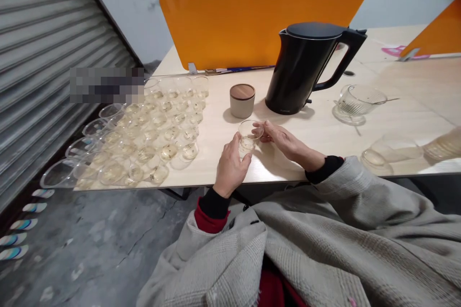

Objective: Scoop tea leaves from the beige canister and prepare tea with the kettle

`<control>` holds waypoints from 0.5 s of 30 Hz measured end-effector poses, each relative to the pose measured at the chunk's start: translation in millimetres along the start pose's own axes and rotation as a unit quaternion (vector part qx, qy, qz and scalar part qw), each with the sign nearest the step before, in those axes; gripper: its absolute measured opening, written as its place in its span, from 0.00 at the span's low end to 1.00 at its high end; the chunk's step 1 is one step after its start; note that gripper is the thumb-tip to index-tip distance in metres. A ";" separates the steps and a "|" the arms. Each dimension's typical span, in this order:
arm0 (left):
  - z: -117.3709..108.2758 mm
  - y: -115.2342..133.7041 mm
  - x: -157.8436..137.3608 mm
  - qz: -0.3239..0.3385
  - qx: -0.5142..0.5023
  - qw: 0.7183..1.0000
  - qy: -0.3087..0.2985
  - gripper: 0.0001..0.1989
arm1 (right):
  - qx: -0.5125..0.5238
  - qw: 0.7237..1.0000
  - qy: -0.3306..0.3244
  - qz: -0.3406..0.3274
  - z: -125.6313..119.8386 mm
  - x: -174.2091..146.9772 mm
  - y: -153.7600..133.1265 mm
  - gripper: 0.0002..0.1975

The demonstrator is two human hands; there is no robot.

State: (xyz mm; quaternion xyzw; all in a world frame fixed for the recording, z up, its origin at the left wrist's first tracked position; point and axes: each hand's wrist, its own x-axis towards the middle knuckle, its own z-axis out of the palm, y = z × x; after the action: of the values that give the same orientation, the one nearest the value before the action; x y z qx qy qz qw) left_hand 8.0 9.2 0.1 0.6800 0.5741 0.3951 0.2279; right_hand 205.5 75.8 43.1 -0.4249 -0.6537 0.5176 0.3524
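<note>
Cups (pixel 151 139) crowd the tabletop's (pixel 317 129) left edge — right of them a glass (pixel 248 136), a lidded jar (pixel 242 100) behind it, then the kettle (pixel 306 69) — a pitcher (pixel 358 100) further right.

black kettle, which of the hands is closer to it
Right. The right hand lies just in front of the black kettle, fingers on the small glass cup. The left hand grips the cup lower left, farther away.

Person, own body as seen from the head camera: two bare hands, left hand (pixel 230 168) and right hand (pixel 284 140) — no rings, gloves or watch visible. Loose grey woven coat with a faint check pattern; black knit cuffs at both wrists; a red inner layer shows at the left cuff and at the lap.
</note>
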 end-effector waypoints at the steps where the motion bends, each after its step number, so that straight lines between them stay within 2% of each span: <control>1: 0.3 0.2 -0.4 0.005 0.006 1.000 0.002 0.34 | 0.002 1.000 -0.001 0.000 -0.4 -0.9 0.4 0.41; 12: 4.3 -3.1 -1.6 0.025 0.040 0.999 0.016 0.35 | 0.063 0.998 0.014 0.011 0.9 0.6 10.8 0.39; 15: 5.3 -6.3 -2.7 0.021 0.032 0.999 0.024 0.36 | 0.081 0.996 0.037 0.011 -2.2 -2.8 12.4 0.38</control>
State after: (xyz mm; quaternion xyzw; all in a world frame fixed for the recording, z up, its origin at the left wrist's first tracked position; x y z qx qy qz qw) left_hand 8.4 8.9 -8.5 0.6888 0.5777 0.3976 0.1837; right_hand 211.0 75.3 31.4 -0.4215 -0.5915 0.5562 0.4038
